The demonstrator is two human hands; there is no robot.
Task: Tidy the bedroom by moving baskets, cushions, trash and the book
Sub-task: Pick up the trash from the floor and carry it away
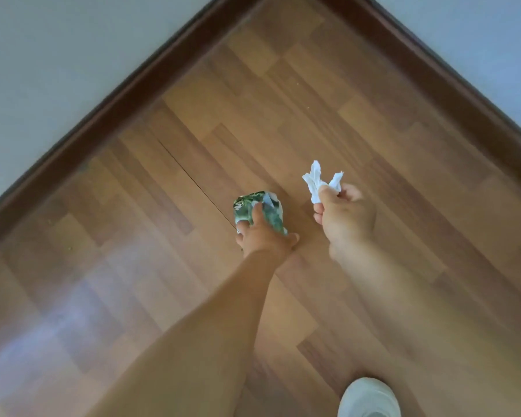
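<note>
A crumpled green and white wrapper (247,207) is gripped by my left hand (263,237), low over the wooden floor near the middle of the view. My fingers curl round its near side and hide part of it. My right hand (345,216) is a little to the right and blurred by motion. It pinches a crumpled white tissue (316,180), whose two ends stick up above my fingers.
The wooden floor (253,115) runs into a room corner at the top. Dark brown skirting boards (109,106) line pale walls on the left and right. A white shoe (369,397) shows at the bottom edge. Small crumbs lie on the floor.
</note>
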